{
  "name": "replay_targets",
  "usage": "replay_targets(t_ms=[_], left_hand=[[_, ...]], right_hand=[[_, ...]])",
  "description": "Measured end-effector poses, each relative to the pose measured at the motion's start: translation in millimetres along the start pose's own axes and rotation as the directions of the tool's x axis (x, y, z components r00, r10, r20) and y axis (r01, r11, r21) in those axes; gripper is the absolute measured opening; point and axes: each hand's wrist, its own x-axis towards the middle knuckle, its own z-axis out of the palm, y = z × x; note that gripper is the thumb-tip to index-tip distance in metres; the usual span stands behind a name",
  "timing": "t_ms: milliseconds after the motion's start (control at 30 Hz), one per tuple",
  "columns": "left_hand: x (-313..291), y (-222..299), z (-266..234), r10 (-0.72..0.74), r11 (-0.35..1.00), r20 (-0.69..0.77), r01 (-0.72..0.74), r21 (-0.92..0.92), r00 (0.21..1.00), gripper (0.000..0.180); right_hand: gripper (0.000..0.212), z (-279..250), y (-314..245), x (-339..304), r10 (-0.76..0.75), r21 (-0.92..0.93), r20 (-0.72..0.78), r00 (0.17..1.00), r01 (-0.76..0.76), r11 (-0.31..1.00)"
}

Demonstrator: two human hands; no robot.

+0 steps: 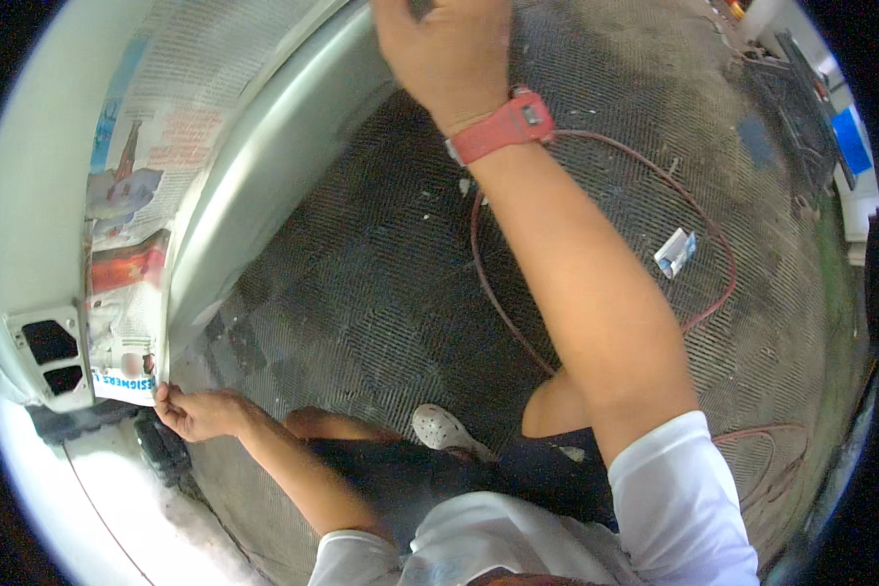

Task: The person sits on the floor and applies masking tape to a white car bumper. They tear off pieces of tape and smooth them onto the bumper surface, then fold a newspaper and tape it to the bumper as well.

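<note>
A long sheet of newspaper [188, 103] lies along a pale green, glossy panel [254, 186] that looks like part of a vehicle body, on my left. At its near end, my left hand [197, 412] pinches the sheet's lower corner between thumb and fingers. My right hand [449, 54] is raised at the top of the view, close to the panel's far edge. The upper border cuts off its fingertips, so what they touch is hidden. A red wristwatch [501, 127] is on the right wrist.
Below is a dark ribbed floor [361, 264]. A thin reddish hose [728, 254] loops across it, around a small white-and-blue packet [675, 253]. Beside the newspaper's near end, the panel has a bracket with two openings [49, 356]. Dark objects [801, 117] stand at the far right.
</note>
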Motion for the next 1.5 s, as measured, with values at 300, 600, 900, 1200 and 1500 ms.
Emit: replay_targets(t_ms=[300,600,900,1200,1500], left_hand=[[-2.8,10.4,-11.3,0.148,0.983,0.073,-0.154,0.096,0.986,0.017],[-1.6,15.7,-20.4,0.17,0.98,0.036,-0.173,0.095,0.985,0.015],[8.7,58.3,-17.8,-0.064,0.998,0.051,0.064,-0.009,0.997,0.015],[25.7,26.1,-51.3,-0.258,0.945,0.34,0.31,-0.107,0.904,0.015],[-16.9,-20.5,-112.3,-0.613,0.238,0.79,0.956,0.169,0.013,0.02]], right_hand=[[0.013,5.6,-19.7,-19.9,-0.005,-0.28,-0.009,1.0,0.002,0.96],[0.016,17.6,-11.3,-28.2,-0.004,-0.268,-0.053,0.999,-0.01,0.963],[0.016,3.1,-7.0,-20.0,-0.113,-0.316,-0.066,0.991,0.087,0.945],[0.015,12.0,-65.9,0.8,0.234,-0.438,0.061,0.97,-0.185,0.88],[0.018,-34.1,-7.2,22.5,0.329,-0.321,0.38,0.865,-0.21,0.923]])
